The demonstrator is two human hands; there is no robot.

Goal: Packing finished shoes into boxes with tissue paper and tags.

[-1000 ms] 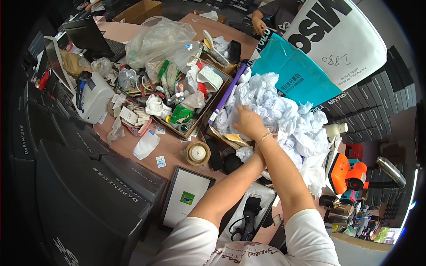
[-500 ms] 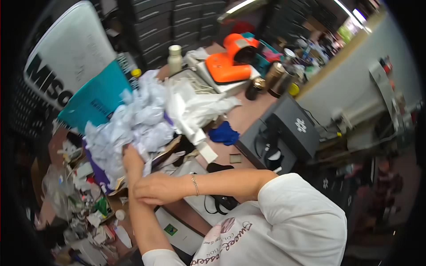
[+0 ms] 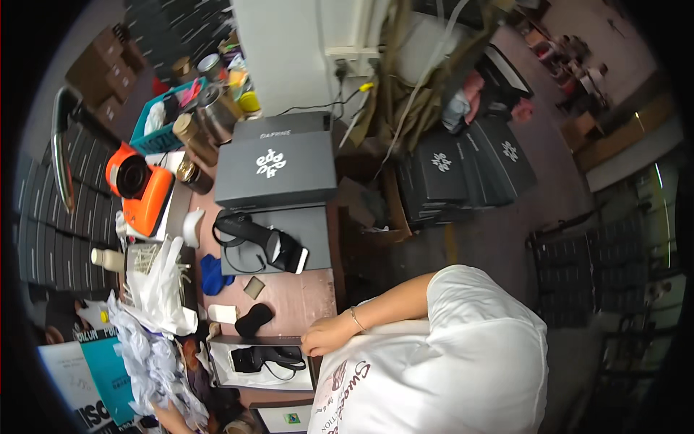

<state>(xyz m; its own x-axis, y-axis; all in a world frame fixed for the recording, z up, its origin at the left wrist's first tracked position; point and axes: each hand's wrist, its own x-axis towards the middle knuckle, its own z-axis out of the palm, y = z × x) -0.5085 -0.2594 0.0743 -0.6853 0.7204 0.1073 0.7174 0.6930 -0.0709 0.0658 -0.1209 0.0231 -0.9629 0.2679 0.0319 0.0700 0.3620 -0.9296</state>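
An open shoe box (image 3: 224, 383) with white lining lies on the table in front of me, and a black strappy sandal (image 3: 271, 358) rests inside. At the box's right rim is my right hand (image 3: 327, 335), its fingers bent and closed over the corner. My left hand (image 3: 172, 418) reaches into a heap of crumpled white tissue paper (image 3: 148, 362) at the lower left; its fingers are hidden there. A black sandal (image 3: 264, 242) lies on a flat grey box beyond, with a small black pouch-like piece (image 3: 253, 319) nearer the shoe box.
Closed dark grey shoe boxes (image 3: 277, 170) stand at the table's back, and more (image 3: 441, 173) are stacked to the right. An orange device (image 3: 148, 199), a blue cloth (image 3: 215, 275), a metal flask (image 3: 217, 112) and a teal basket (image 3: 155, 137) occupy the left side. A white wall carries sockets (image 3: 352, 65).
My view has swung to the right. My right hand has left my left forearm and is now at the shoe box's rim. My left hand stays by the tissue paper.
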